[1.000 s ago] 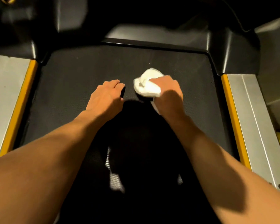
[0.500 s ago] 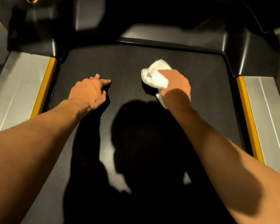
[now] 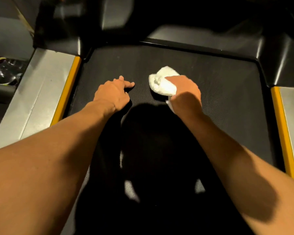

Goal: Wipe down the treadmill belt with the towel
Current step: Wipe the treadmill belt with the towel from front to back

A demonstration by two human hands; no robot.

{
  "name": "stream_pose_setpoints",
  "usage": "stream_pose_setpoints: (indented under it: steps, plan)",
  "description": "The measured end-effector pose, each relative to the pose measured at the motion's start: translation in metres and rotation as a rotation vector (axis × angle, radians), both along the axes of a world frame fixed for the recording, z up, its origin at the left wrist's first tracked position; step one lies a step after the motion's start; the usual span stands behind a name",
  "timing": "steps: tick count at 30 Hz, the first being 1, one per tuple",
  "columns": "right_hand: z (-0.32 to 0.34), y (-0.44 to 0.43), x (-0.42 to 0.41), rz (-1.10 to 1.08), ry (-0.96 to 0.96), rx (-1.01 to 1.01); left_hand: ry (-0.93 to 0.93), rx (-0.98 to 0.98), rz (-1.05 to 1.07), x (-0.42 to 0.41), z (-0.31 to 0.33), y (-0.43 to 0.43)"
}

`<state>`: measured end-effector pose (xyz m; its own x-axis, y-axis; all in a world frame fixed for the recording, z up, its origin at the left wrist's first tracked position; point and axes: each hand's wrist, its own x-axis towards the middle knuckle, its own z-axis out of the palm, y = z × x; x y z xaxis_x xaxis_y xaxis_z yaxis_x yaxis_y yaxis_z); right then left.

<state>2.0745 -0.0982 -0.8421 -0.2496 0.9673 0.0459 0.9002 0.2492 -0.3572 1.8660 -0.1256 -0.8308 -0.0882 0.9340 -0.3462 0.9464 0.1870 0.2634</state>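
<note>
**Head view**

1. Step in hand: wiping. The towel [image 3: 163, 82] is bunched into a white wad. It lies on the treadmill belt [image 3: 224, 102], slightly right of centre in the upper half of the frame and a little below the black motor cover [image 3: 202, 33].
2. Your right hand [image 3: 185, 93] grasps the towel from above, with the fingers curled over the wad. A loose tail of cloth shows beneath the wrist. The hand is blurred, so the exact finger placement cannot be read.
3. Your left hand [image 3: 114, 94] lies palm-down on the belt just left of the towel, near it but apart from it. Its fingers are extended and relaxed, and it holds nothing. It appears to serve as a brace.
4. Pose: both forearms run from the lower corners of the frame toward the centre, nearly straight. This suggests you are leaning well forward over the deck. Your shadow covers the lower middle of the belt.
5. Progress: the belt shows no visible difference between wiped and unwiped areas, so coverage cannot be judged.
6. Next move (judgement):
   - Press the wad flat and sweep it across the full width of the belt.
   - Stop short of the yellow strip [image 3: 66, 92] at frame left and its counterpart at frame right.
   - Move your left hand clear of the stroke path before sweeping toward it.
</note>
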Motion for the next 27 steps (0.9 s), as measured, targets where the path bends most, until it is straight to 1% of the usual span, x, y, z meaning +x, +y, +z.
stream_pose_setpoints:
  steps: [2,3,4,5,7,9,10,11,12,13,14,15,16,17,18,19,20,22,24,25,27]
  plan:
    - [-0.012,0.017,-0.012,-0.036,-0.095,-0.078,-0.004,-0.001,-0.009,-0.003,0.001,0.001]
    - [-0.014,0.011,-0.021,-0.093,-0.107,-0.12,-0.013,-0.012,-0.009,-0.005,0.003,0.001]
    - [-0.021,0.0,-0.025,-0.092,-0.099,-0.123,-0.023,-0.02,-0.01,-0.007,0.006,0.002]
    - [-0.028,-0.019,-0.03,-0.033,-0.053,-0.125,-0.025,-0.015,-0.013,-0.01,0.01,0.002]
    - [-0.033,-0.068,-0.031,0.164,0.102,-0.095,-0.005,0.045,-0.018,-0.015,0.018,-0.002]
    - [-0.009,-0.096,-0.028,0.293,0.233,-0.21,0.058,0.097,-0.03,-0.02,0.022,-0.011]
    - [-0.002,-0.091,-0.028,0.281,0.265,-0.195,0.097,0.096,-0.035,-0.024,0.023,-0.016]
    - [-0.001,-0.078,-0.029,0.201,0.304,-0.158,0.131,0.082,-0.035,-0.026,0.023,-0.021]
    - [-0.002,-0.056,-0.031,0.08,0.277,-0.051,0.155,0.065,-0.037,-0.028,0.023,-0.025]
    - [-0.005,-0.03,-0.033,-0.014,0.214,0.002,0.17,0.049,-0.044,-0.03,0.024,-0.028]
    - [-0.006,-0.007,-0.036,-0.049,0.102,0.006,0.182,0.03,-0.052,-0.032,0.023,-0.03]
    - [-0.006,0.005,-0.041,-0.057,0.022,-0.045,0.187,0.011,-0.054,-0.036,0.022,-0.031]
    - [-0.007,0.008,-0.047,-0.047,0.006,-0.129,0.183,-0.007,-0.048,-0.04,0.022,-0.031]
    - [-0.007,0.001,-0.053,-0.017,-0.008,-0.2,0.175,-0.025,-0.038,-0.044,0.022,-0.031]
    - [-0.008,-0.016,-0.057,0.059,-0.011,-0.201,0.172,-0.044,-0.03,-0.047,0.022,-0.031]
    - [-0.011,-0.037,-0.059,0.148,0.012,-0.151,0.174,-0.065,-0.029,-0.051,0.021,-0.031]
    - [-0.012,-0.063,-0.062,0.231,0.077,-0.094,0.174,-0.089,-0.032,-0.053,0.019,-0.031]
    - [-0.016,-0.108,-0.062,0.346,0.23,-0.175,0.16,-0.129,-0.025,-0.055,0.016,-0.03]
    - [-0.014,-0.109,-0.069,0.301,0.371,-0.258,0.144,-0.134,-0.011,-0.055,0.015,-0.027]
    - [-0.011,-0.096,-0.072,0.218,0.383,-0.211,0.123,-0.141,-0.004,-0.054,0.014,-0.026]
    - [-0.001,-0.052,-0.075,0.015,0.284,-0.059,0.082,-0.167,0.019,-0.055,0.014,-0.022]
